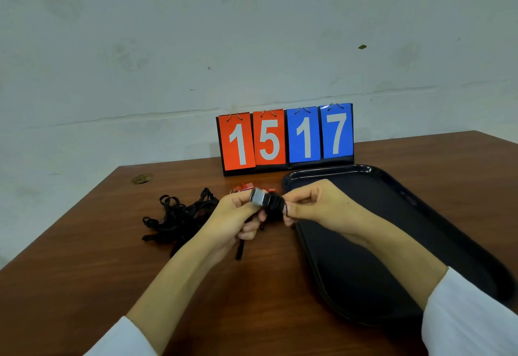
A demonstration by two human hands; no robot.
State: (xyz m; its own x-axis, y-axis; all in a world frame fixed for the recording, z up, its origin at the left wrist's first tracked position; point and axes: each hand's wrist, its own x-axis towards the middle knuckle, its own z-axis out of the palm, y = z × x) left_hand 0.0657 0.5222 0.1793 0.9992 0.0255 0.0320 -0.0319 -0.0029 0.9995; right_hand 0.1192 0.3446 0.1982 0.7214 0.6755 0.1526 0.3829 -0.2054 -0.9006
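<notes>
Two hands work just above the table [112, 257], left of the tray [406, 201]: my left hand [235, 215] grips a small silver block [258, 198], my right hand [314, 204] pinches the black band [276, 206] wound round it (soft, light, springy, I judge). Hold the stiff block; loose band would slip.

Both hands [244, 217] [311, 204] grip a black-wrapped metal piece [266, 201].

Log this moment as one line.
left hand grips silver block | right hand pinches black band wound on it | loose bands on table | tray at right
</notes>
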